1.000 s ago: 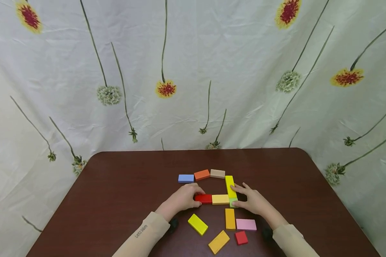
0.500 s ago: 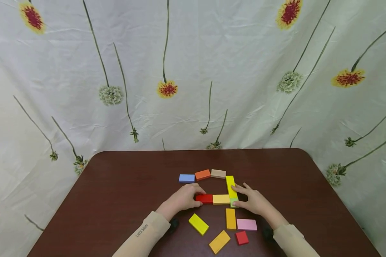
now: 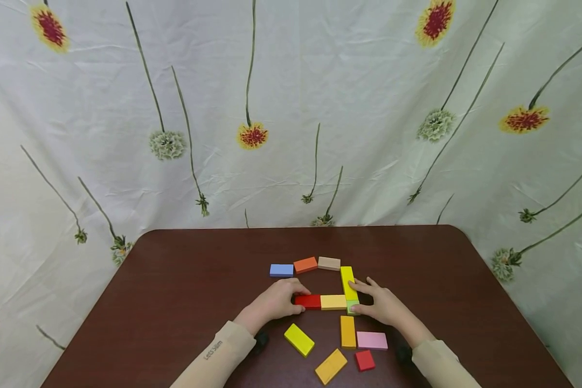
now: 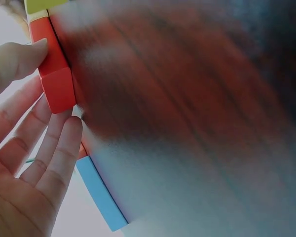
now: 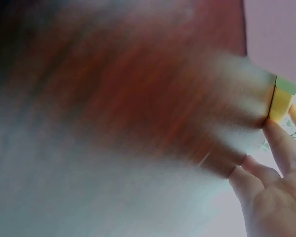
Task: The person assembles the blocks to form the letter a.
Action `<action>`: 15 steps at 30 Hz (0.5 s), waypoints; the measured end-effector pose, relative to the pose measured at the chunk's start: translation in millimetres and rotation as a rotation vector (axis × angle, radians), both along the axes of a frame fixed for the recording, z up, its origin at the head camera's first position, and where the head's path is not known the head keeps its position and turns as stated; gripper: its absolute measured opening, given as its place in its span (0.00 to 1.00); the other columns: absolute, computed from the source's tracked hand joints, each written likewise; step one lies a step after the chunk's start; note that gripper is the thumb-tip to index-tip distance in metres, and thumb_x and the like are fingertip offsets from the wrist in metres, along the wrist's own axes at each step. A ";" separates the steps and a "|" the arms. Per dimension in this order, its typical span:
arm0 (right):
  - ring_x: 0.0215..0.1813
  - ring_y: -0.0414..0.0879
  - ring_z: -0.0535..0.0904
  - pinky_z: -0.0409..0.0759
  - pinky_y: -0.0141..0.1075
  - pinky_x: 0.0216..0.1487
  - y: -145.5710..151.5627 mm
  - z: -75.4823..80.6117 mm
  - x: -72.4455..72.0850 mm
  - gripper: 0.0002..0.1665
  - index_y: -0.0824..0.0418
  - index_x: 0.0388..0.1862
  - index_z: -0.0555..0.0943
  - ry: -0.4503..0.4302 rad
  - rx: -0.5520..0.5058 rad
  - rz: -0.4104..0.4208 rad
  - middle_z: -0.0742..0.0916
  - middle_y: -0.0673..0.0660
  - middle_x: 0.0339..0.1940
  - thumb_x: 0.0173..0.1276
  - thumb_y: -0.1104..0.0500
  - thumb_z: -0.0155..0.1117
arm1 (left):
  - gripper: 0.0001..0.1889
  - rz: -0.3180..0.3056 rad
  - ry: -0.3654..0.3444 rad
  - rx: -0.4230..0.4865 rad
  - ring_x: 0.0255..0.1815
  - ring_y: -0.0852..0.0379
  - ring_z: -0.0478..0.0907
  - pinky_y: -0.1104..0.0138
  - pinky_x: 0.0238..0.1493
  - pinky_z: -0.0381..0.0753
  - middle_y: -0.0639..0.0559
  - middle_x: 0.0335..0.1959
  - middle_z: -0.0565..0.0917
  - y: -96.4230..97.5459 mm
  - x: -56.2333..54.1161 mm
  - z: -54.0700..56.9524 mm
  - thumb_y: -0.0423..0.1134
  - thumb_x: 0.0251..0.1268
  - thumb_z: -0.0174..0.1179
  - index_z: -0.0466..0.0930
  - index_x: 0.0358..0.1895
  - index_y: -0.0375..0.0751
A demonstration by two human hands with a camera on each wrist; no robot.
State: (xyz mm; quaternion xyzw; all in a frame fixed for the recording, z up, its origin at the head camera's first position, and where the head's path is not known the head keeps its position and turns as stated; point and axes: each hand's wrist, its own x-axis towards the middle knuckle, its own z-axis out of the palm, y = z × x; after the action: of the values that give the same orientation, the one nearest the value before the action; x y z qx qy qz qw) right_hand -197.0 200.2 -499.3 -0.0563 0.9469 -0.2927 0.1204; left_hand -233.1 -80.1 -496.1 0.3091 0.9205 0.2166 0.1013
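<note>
In the head view, my left hand [image 3: 280, 297] holds the left end of a red block [image 3: 307, 302], thumb on its near side and fingers beyond it. The left wrist view shows that thumb against the red block [image 4: 52, 59]. A cream block [image 3: 333, 302] continues the row to a small green block [image 3: 352, 306]. From the green block a long yellow block [image 3: 348, 282] runs away from me. My right hand [image 3: 380, 302] has its thumb at the green block and a finger on the yellow one; its other fingers are spread in the right wrist view.
Behind the row lie blue [image 3: 282, 270], orange [image 3: 305, 264] and beige [image 3: 329, 263] blocks. Nearer are a lime-yellow block [image 3: 299, 340], two amber blocks [image 3: 347, 332], a pink block [image 3: 372, 340] and a small red block [image 3: 364, 360]. The dark table [image 3: 199, 280] meets a flowered cloth [image 3: 291, 81] behind.
The head view has shifted very slightly. Both hands and the blocks otherwise keep their places.
</note>
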 end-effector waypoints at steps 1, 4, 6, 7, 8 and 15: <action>0.73 0.72 0.62 0.69 0.67 0.62 0.0 -0.2 0.4 0.40 0.50 0.71 0.72 0.002 0.002 0.002 0.71 0.62 0.74 0.60 0.45 0.72 | 0.17 0.002 -0.001 0.001 0.40 0.63 0.74 0.70 0.46 0.80 0.55 0.46 0.83 -0.1 0.3 -0.1 0.41 0.59 0.70 0.86 0.53 0.47; 0.73 0.72 0.62 0.70 0.67 0.62 -0.2 0.4 1.6 0.40 0.50 0.71 0.73 0.002 0.002 0.006 0.71 0.62 0.74 0.60 0.45 0.72 | 0.17 0.006 -0.004 0.001 0.40 0.63 0.74 0.70 0.47 0.80 0.55 0.47 0.83 -0.5 1.2 0.0 0.41 0.59 0.70 0.86 0.53 0.47; 0.73 0.72 0.62 0.70 0.67 0.62 -0.4 0.2 1.3 0.40 0.50 0.71 0.73 0.003 0.001 0.008 0.71 0.63 0.74 0.60 0.44 0.72 | 0.17 0.008 -0.007 0.003 0.41 0.63 0.74 0.70 0.47 0.80 0.55 0.47 0.83 -0.7 1.7 -0.1 0.41 0.59 0.70 0.86 0.53 0.47; 0.73 0.72 0.62 0.70 0.67 0.62 -0.5 0.5 1.2 0.41 0.50 0.71 0.73 0.004 0.003 0.012 0.71 0.63 0.74 0.59 0.44 0.72 | 0.17 0.008 -0.008 0.005 0.41 0.63 0.74 0.69 0.47 0.80 0.55 0.47 0.83 -0.8 1.8 0.1 0.41 0.59 0.70 0.86 0.53 0.47; 0.73 0.72 0.63 0.70 0.67 0.62 -0.6 0.8 1.0 0.41 0.50 0.71 0.73 0.004 0.003 0.014 0.71 0.63 0.74 0.59 0.44 0.72 | 0.17 0.008 -0.008 0.005 0.41 0.63 0.74 0.69 0.47 0.80 0.55 0.47 0.83 -0.8 1.8 0.1 0.41 0.59 0.70 0.86 0.53 0.47; 0.73 0.72 0.62 0.69 0.67 0.62 0.2 2.3 1.0 0.41 0.51 0.71 0.73 0.012 -0.006 0.024 0.72 0.62 0.73 0.59 0.45 0.73 | 0.17 0.009 -0.005 0.001 0.40 0.63 0.74 0.70 0.47 0.80 0.55 0.46 0.83 0.2 1.2 -0.6 0.41 0.59 0.70 0.86 0.53 0.47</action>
State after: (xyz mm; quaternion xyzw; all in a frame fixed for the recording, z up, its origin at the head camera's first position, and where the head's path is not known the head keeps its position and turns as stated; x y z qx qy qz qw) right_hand -195.9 200.4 -497.0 -0.0699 0.9460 -0.2936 0.1183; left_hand -231.9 -79.9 -496.7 0.3043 0.9216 0.2183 0.1025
